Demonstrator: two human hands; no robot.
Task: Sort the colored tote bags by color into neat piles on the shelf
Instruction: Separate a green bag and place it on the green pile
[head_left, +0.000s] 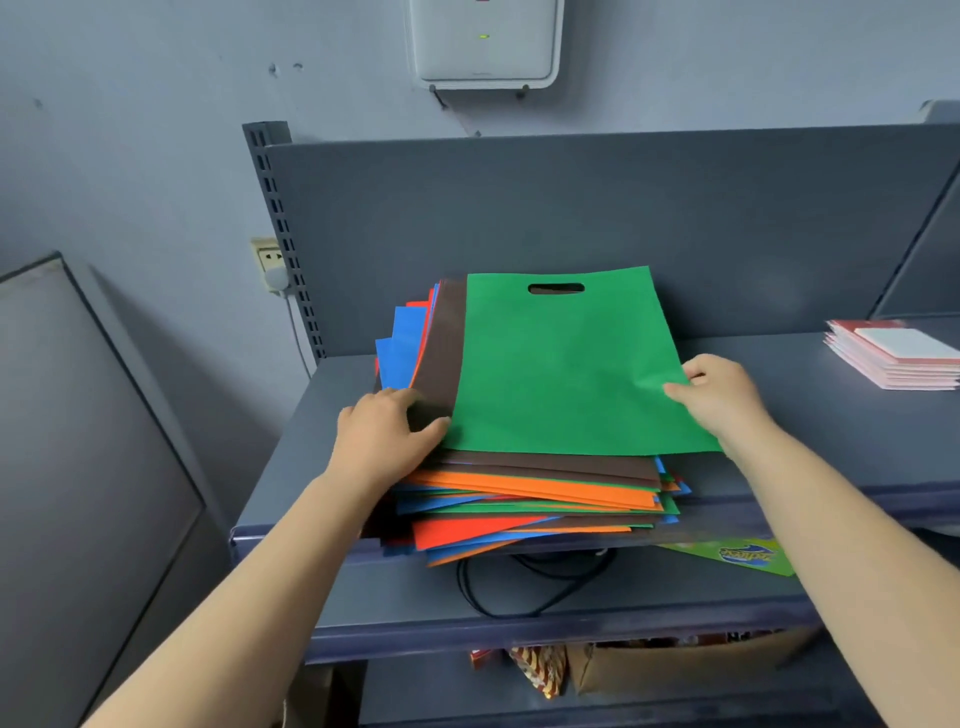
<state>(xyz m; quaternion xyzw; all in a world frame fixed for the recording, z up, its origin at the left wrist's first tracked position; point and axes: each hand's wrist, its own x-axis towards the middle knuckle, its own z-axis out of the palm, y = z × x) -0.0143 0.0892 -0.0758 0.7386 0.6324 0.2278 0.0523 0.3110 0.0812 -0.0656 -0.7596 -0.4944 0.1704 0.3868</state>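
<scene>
head view looks down, near shelf (810, 415).

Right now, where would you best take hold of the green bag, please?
Probably the free right edge of the green bag, from the right, where the right hand pinches it. It lies flat atop the pile, and the left hand steadies the bags beneath.

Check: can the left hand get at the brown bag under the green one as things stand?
Probably yes. The left hand already rests on the brown bag's exposed left strip, with nothing between them. The green bag covers the rest, and the right hand pinches its right edge, so it would have to come off first.
</scene>
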